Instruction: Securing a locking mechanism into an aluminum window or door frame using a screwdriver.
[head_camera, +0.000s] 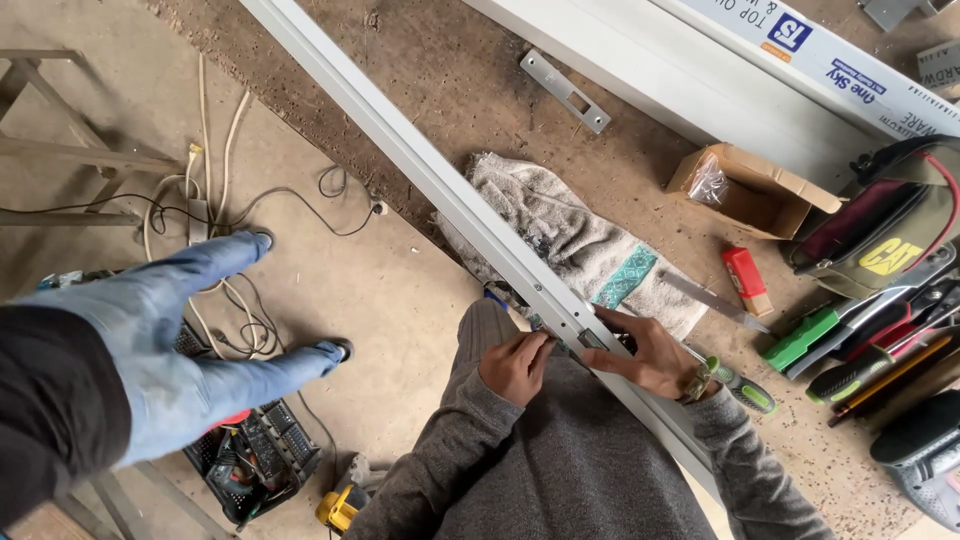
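Long pale grey metal frame rail (440, 190) runs diagonally across the dirt floor (470, 90), resting on a grey towel (560, 225). My left hand (515, 365) pinches its edge; my right hand (650, 355) grips a small fitting on the rail.

Small part (590, 338) under both grips, indistinct

Under both hands' grip a smooth painted-metal door frame (470, 215) lies over nubby terry-cloth towel (560, 225) and rough chipboard (450, 70).
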